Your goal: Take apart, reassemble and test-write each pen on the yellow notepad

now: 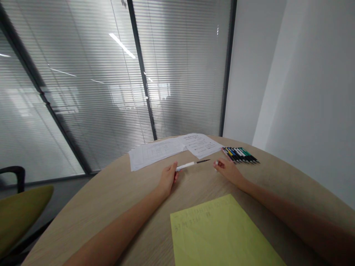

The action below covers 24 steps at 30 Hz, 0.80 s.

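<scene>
My left hand (168,178) is closed around the end of a white pen barrel (185,166), which points right across the table. In line with the barrel's far end is a thin, dark pointed piece (203,161); I cannot tell whether it joins the barrel. To the right, my right hand (226,169) is closed in a pinch on a small white piece (216,162), perhaps a pen part, mostly hidden by the fingers. Just beyond that hand lies a row of several pens (240,155) with coloured barrels and black front ends.
Printed white sheets (155,152) lie along the far side of the round wooden table (111,184). A yellow sheet (219,232) with faint writing is close to me, between my forearms. A green chair (24,207) stands at the left, and blinds (183,74) hang behind glass.
</scene>
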Motion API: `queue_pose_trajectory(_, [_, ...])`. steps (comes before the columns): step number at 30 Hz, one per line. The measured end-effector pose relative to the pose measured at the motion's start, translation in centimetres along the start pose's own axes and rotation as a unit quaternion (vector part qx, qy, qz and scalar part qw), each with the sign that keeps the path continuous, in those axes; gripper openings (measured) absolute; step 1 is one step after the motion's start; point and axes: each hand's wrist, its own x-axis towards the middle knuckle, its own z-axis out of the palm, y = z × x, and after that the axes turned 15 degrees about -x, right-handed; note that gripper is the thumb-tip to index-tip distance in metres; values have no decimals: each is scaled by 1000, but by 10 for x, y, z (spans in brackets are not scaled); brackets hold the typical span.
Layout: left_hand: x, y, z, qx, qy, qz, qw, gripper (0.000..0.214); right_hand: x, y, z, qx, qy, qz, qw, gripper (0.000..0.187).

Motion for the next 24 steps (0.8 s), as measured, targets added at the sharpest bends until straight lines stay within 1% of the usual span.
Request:
queue_pose_trajectory(4, [-2,2,2,16,-4,4,1000,46,-1,0,0,-4,-17,14,1000,25])
queue_pose_trajectory(6, [-2,3,2,20,-3,5,1000,46,-1,1,2,3,-9,24,1000,19])
queue_pose_trajectory(7, [-2,3,2,21,-2,5,1000,47,-1,2,2,9,-2,29,1000,18])
queue_pose_trajectory(11, [-2,2,2,27,2,4,1000,46,-1,3,2,26,29,47,998,32])
queue_pose_trajectory(16, [-2,3,2,34,-1,6,999,46,-6,-6,-7,-26,101,44,994,38])
queue_pose_trajectory(18, [-2,3,2,36,-3,8,999,46,-11,-13,-11,-69,122,7,990,35])
queue_pose_trajectory(19, [-3,3,2,37,-3,10,999,46,-13,-17,-13,-92,122,-29,988,33])
queue_pose_trajectory(22, [-4,5,4,39,-7,17,999,47,-22,-31,-18,-165,91,-156,970,31])
queue_pose_trajectory(24, [-5,6,5,45,-14,25,999,47,-26,-39,-21,-214,81,-195,954,31])
